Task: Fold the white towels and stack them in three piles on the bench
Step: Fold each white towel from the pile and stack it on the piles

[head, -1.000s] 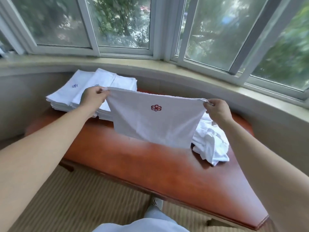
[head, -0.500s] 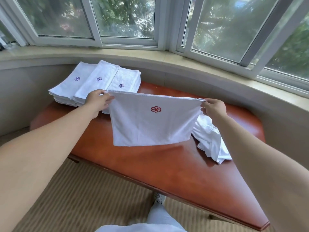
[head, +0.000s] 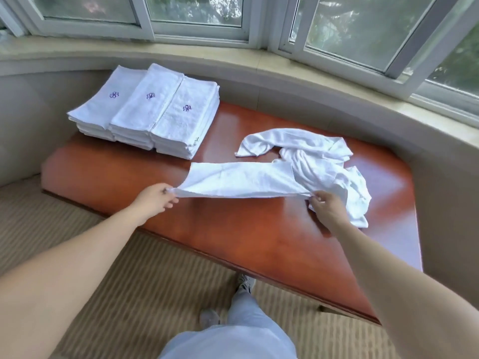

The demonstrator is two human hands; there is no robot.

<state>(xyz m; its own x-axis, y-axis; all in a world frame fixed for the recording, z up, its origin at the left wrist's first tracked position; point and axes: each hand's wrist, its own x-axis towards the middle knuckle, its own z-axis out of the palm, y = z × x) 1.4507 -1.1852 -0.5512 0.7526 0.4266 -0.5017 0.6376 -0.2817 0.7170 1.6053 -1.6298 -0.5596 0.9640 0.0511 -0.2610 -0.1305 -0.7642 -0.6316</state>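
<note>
A white towel (head: pixel 241 181) lies stretched low over the red-brown bench (head: pixel 233 234), its far edge resting on the wood. My left hand (head: pixel 155 199) pinches its near left corner and my right hand (head: pixel 326 207) pinches its near right corner. Three piles of folded white towels (head: pixel 158 112) with purple flower logos stand side by side at the bench's far left. A crumpled heap of unfolded white towels (head: pixel 324 161) lies at the right, partly under the stretched towel's right end and behind my right hand.
A curved stone window sill (head: pixel 259 63) and low wall wrap behind the bench, with windows above. Striped beige carpet (head: pixel 129 281) covers the floor in front. My legs and a shoe (head: pixel 245 283) are below the bench's front edge.
The towel, held up hanging with its red logo facing me, has come down flat onto the bench. Both hands lowered and drew toward me, still gripping the corners.
</note>
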